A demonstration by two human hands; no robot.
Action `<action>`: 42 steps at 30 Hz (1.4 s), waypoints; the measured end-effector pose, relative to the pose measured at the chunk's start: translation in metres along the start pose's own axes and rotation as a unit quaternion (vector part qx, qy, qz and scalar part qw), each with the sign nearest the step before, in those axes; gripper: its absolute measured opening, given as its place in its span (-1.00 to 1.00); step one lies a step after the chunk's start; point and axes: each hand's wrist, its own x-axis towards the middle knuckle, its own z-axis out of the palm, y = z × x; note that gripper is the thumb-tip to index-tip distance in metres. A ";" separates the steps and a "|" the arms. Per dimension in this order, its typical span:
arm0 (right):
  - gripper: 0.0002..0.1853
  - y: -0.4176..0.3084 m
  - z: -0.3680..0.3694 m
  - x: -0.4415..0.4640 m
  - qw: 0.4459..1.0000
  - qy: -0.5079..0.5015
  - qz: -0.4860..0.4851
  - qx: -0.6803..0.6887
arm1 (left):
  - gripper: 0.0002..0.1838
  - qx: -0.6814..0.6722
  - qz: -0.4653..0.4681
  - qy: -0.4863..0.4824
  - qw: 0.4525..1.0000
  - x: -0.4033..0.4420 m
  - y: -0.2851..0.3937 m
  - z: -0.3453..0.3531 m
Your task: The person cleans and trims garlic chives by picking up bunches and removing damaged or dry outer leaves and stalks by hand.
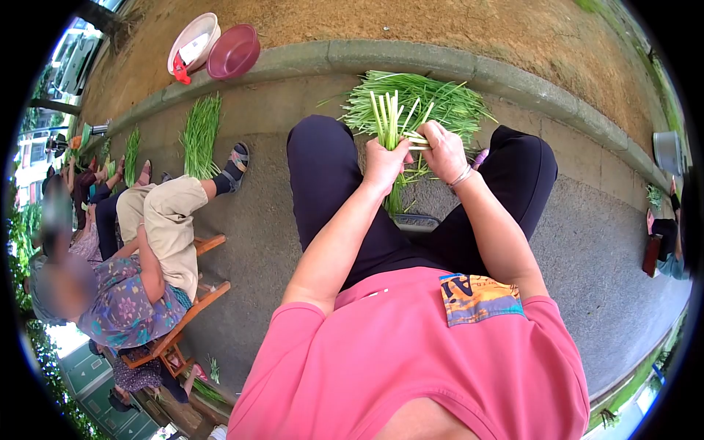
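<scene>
My left hand (385, 165) is wrapped round an upright bunch of green stalks (389, 121), which look like garlic chives. Their pale, even ends point up, and green leaves hang below the fist. Close beside it, my right hand (444, 152) is closed on a few pale stalk ends, the fingertips almost meeting the left hand; a bracelet circles its wrist. Just beyond both hands, a large loose pile of the same green stalks (440, 95) lies on the pavement against the kerb.
A concrete kerb (400, 60) curves across in front, with bare soil behind. On it stand a pink basin (196, 37) and a dark red basin (235, 53). Another green heap (200, 139) lies left, near a seated person (139, 286). A metal pot (667, 152) stands far right.
</scene>
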 end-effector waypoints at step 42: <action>-0.71 0.042 -0.018 0.006 0.952 0.127 0.270 0.070 | -0.84 -0.123 -0.022 -0.105 0.987 -0.002 0.014 -0.014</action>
